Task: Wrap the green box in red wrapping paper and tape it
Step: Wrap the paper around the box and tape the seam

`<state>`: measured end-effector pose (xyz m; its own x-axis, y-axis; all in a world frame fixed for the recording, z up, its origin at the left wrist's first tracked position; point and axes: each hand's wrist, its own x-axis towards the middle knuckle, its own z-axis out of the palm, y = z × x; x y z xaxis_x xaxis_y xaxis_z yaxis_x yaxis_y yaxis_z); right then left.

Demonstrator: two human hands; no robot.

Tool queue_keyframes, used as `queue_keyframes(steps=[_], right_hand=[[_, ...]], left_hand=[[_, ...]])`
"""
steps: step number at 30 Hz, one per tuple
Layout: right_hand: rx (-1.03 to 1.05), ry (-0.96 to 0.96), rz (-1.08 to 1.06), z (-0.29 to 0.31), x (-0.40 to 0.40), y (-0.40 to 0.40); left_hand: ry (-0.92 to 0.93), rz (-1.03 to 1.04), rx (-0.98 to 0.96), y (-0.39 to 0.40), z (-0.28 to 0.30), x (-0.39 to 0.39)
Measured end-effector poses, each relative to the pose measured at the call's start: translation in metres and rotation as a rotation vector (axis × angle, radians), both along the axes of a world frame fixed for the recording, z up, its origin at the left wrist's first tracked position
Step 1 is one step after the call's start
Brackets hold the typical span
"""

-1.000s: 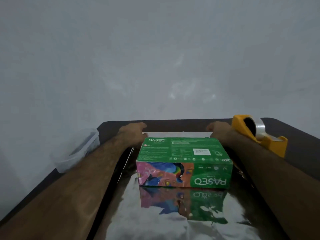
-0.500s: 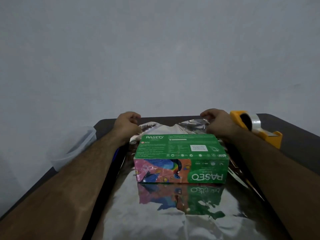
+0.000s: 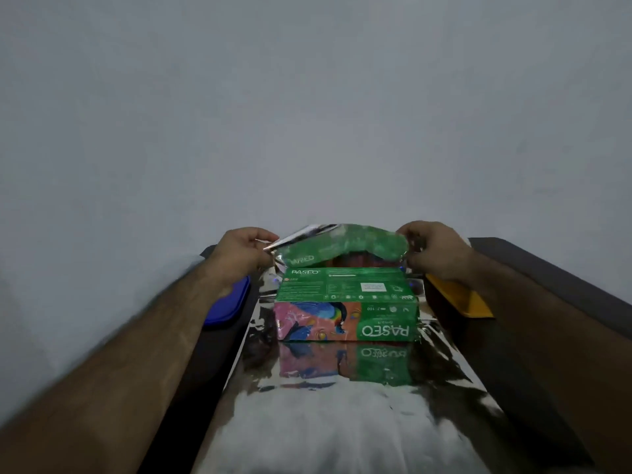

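Left hand (image 3: pixel 244 251) and right hand (image 3: pixel 434 249) each grip pinched on the wrapping paper's (image 3: pixel 342 422) far edge (silver side up), raised to fold over the green box (image 3: pixel 347 304).

Mirror-glossy, creased foil wrapping paper (image 3: pixel 342 422), smooth printed cardboard green box (image 3: pixel 345 289), matt dark counter (image 3: pixel 547 268), blue plastic lid (image 3: pixel 227 302)

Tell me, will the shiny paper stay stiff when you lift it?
Probably not. The shiny paper looks thin and crinkled, and its raised edge sags between the left hand and right hand. It likely creases easily around the box.
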<state>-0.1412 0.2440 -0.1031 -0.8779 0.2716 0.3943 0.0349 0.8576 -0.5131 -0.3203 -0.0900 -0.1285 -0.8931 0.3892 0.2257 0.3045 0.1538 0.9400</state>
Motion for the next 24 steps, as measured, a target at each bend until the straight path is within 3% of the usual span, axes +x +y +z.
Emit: queue_keyframes(steps=[4,11,19,22,24], right_hand=[[0.085,0.014,0.019,-0.003,0.026,-0.008],[0.356,-0.168,0.044,-0.001,0.061,-0.026],[0.197,-0.260,0.247,0.009,0.083,-0.056],[0.325,-0.334,0.207,0.006,0.080,-0.075],[0.448,-0.307,0.156,-0.001,0.077,-0.085]], left_hand=[[0.114,-0.024,-0.050,-0.019,-0.008,0.026],[0.249,0.085,-0.146,-0.035,-0.024,0.053],[0.269,0.064,-0.237,-0.034,-0.016,0.072],[0.290,0.065,-0.253,-0.030,-0.009,0.079],[0.398,0.069,-0.303,-0.026,-0.006,0.084]])
